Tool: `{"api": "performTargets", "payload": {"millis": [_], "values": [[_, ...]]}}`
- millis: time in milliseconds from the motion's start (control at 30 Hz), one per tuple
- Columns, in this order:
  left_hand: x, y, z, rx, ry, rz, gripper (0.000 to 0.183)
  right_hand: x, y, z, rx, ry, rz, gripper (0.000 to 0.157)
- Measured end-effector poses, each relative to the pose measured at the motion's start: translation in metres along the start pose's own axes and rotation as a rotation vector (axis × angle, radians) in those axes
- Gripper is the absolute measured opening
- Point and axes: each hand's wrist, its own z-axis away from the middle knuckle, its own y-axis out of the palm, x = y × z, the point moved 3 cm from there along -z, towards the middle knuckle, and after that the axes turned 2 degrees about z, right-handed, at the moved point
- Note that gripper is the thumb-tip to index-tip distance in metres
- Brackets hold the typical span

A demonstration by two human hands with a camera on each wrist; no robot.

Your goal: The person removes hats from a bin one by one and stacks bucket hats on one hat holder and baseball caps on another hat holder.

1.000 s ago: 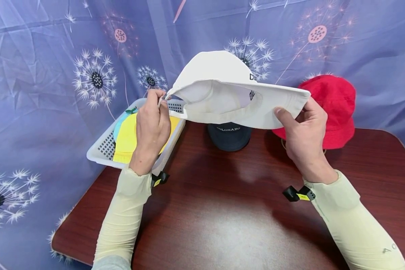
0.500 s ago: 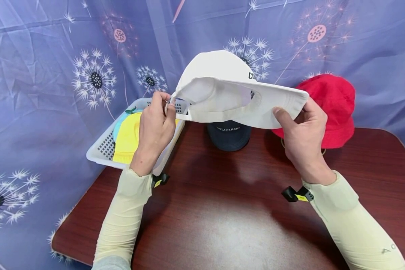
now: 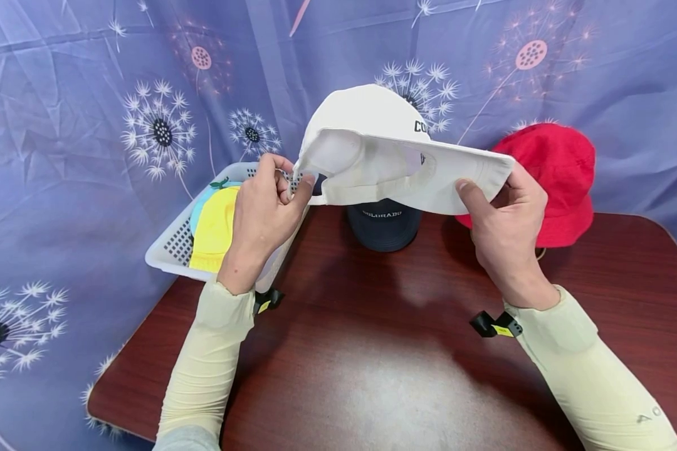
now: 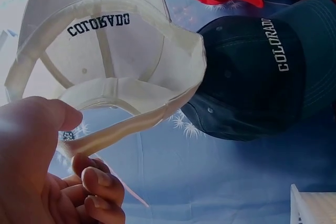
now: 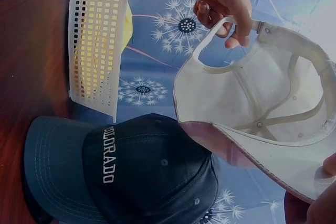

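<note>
A white baseball cap [image 3: 367, 109] is held up above the table, its hollow inside facing me. My left hand [image 3: 265, 210] pinches the strap at its back; in the left wrist view this strap [image 4: 118, 132] runs between thumb and fingers. With the thumb on the underside of the brim, my right hand [image 3: 510, 232] grips the brim's front end. Dark lettering shows on the cap's front, partly cut off in the head view. Behind and below it stands a dark navy cap [image 3: 383, 232] marked COLORADO, its top hidden by the white one.
At the left is a white plastic basket [image 3: 166, 263] with a yellow hat [image 3: 214, 228] and a light blue one [image 3: 202, 207] in it. A red bucket hat [image 3: 566, 181] stands at the back right on the brown table [image 3: 338, 376]. Patterned cloth hangs behind.
My left hand has moved slightly right, and its thumb has shifted along the strap. The cap's back edge has come right with it. My right hand keeps its grip on the brim.
</note>
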Motion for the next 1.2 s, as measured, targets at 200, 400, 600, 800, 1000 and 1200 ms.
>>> {"api": "performTargets", "payload": {"millis": [200,400,600,800,1000,1200], "values": [[-0.003,-0.003,0.001,0.004,-0.045,-0.002,0.046,0.004,0.002,0.001,-0.009,-0.03,0.036,0.023],[-0.009,-0.013,0.005,0.032,-0.107,0.009,0.049,0.024,0.013,0.007,-0.011,-0.11,0.079,0.015],[-0.014,-0.025,0.012,0.251,-0.255,0.07,0.066,0.04,0.023,0.013,-0.053,-0.316,0.179,0.014],[-0.015,-0.02,0.01,0.525,-0.325,0.55,0.068,0.043,0.029,0.018,-0.111,-0.496,0.237,0.019],[-0.022,-0.016,0.011,0.526,-0.434,1.055,0.048,0.044,0.031,0.025,-0.157,-0.597,0.298,0.012],[-0.022,-0.013,0.01,0.424,-0.511,1.428,0.057,0.053,0.042,0.039,-0.148,-0.739,0.332,0.007]]}}
